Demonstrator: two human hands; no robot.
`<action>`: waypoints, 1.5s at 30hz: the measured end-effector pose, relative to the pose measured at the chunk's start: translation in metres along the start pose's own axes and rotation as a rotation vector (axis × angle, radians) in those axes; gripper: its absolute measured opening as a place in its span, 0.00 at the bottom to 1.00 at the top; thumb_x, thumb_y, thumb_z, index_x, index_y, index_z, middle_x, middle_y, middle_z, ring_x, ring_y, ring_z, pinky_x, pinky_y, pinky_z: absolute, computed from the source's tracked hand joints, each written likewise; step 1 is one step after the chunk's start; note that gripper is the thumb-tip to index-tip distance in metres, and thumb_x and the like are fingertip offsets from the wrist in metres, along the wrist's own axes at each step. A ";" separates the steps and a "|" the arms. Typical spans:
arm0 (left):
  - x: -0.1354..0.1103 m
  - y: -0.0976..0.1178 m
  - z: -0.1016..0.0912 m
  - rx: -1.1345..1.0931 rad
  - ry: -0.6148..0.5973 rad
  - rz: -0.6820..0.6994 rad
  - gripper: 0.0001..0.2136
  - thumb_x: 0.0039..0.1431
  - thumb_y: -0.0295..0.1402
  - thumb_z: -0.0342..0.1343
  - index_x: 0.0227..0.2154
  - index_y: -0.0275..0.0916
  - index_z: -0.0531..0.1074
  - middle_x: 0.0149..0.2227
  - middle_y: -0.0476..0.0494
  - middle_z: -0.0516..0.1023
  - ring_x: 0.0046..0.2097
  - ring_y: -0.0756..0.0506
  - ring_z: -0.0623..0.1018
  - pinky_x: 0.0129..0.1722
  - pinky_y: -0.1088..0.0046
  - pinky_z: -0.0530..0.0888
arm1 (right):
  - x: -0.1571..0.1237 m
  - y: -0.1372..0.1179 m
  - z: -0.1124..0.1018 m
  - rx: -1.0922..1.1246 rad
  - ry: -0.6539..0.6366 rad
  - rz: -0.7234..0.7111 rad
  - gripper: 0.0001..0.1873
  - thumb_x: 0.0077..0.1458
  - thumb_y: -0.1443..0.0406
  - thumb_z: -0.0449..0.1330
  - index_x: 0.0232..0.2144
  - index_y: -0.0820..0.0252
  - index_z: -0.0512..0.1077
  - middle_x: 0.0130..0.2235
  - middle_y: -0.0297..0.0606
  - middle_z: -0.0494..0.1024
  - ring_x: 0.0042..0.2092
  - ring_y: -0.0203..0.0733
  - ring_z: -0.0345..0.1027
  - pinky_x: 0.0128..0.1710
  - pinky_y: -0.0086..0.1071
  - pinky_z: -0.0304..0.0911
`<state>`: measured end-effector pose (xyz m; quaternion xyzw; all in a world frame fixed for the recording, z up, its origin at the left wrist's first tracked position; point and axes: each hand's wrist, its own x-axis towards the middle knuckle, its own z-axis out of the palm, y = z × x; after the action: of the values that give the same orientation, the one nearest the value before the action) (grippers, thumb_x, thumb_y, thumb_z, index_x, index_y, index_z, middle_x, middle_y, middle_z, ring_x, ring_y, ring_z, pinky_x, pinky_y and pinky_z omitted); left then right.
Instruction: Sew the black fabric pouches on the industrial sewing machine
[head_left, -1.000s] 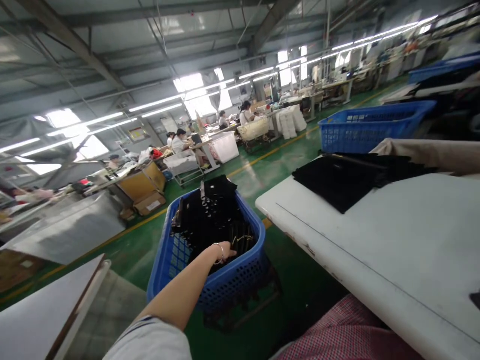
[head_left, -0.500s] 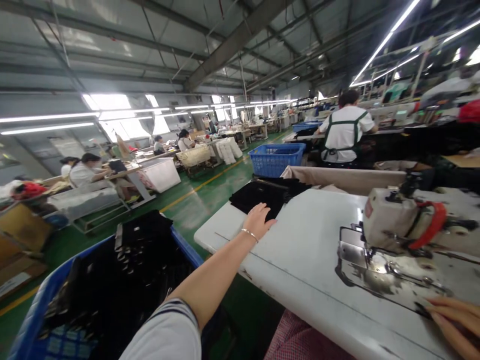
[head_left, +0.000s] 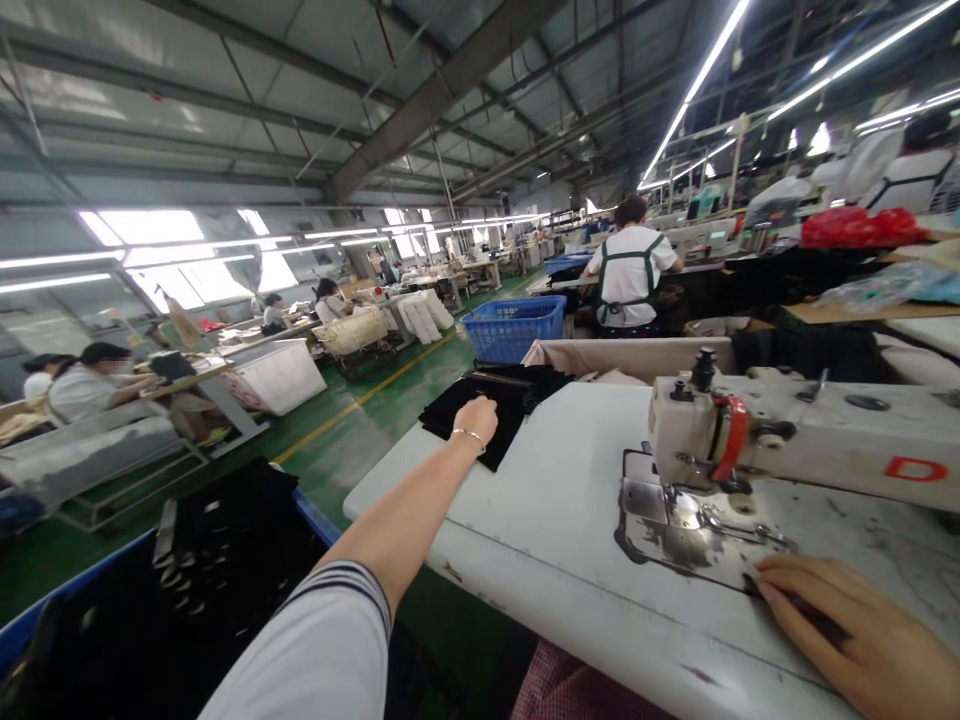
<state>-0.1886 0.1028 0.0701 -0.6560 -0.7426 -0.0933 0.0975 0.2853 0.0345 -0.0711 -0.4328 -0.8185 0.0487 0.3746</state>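
Right hand (head_left: pixel 859 640) pinches a half-hidden dark strip (head_left: pixel 795 608) — left hand (head_left: pixel 475 420) on black fabric (head_left: pixel 450 425).

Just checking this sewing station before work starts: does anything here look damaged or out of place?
The metal plate under the sewing machine looks worn and blotchy, and the white table has scuffs near its edge. Both look like wear; nothing appears spilled.

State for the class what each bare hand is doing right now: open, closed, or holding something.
Left hand: resting on the flat black fabric stack; grip cannot be told.
Right hand: closed, holding a thin black strip.
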 end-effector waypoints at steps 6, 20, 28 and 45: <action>-0.009 0.007 -0.086 -0.056 0.154 0.130 0.08 0.65 0.30 0.50 0.41 0.34 0.73 0.42 0.40 0.74 0.48 0.43 0.73 0.52 0.62 0.70 | 0.001 0.005 -0.005 -0.039 -0.061 -0.148 0.11 0.57 0.54 0.58 0.41 0.46 0.73 0.44 0.40 0.77 0.48 0.46 0.70 0.51 0.41 0.65; -0.202 0.114 0.033 -0.223 -0.130 0.426 0.30 0.63 0.43 0.55 0.63 0.36 0.54 0.66 0.34 0.54 0.67 0.36 0.53 0.65 0.52 0.55 | -0.025 -0.147 0.023 -0.104 -0.222 -0.050 0.27 0.57 0.54 0.59 0.57 0.52 0.66 0.58 0.42 0.69 0.55 0.55 0.62 0.54 0.52 0.60; -0.190 0.118 0.017 -0.385 -0.158 0.447 0.11 0.60 0.40 0.59 0.42 0.42 0.72 0.45 0.45 0.72 0.49 0.43 0.71 0.52 0.63 0.68 | -0.024 -0.149 0.023 -0.010 -0.246 0.041 0.20 0.57 0.56 0.59 0.52 0.50 0.69 0.57 0.41 0.68 0.56 0.53 0.60 0.54 0.50 0.57; -0.187 0.088 0.009 -0.161 -0.137 0.462 0.31 0.62 0.50 0.52 0.63 0.43 0.55 0.66 0.40 0.54 0.67 0.38 0.53 0.66 0.57 0.54 | -0.022 -0.169 0.027 0.155 -0.202 0.159 0.06 0.54 0.65 0.61 0.36 0.56 0.68 0.52 0.43 0.70 0.53 0.55 0.61 0.53 0.52 0.53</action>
<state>-0.0785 -0.0630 0.0125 -0.8188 -0.5679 -0.0826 0.0133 0.1613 -0.0798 -0.0345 -0.4590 -0.8090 0.1845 0.3175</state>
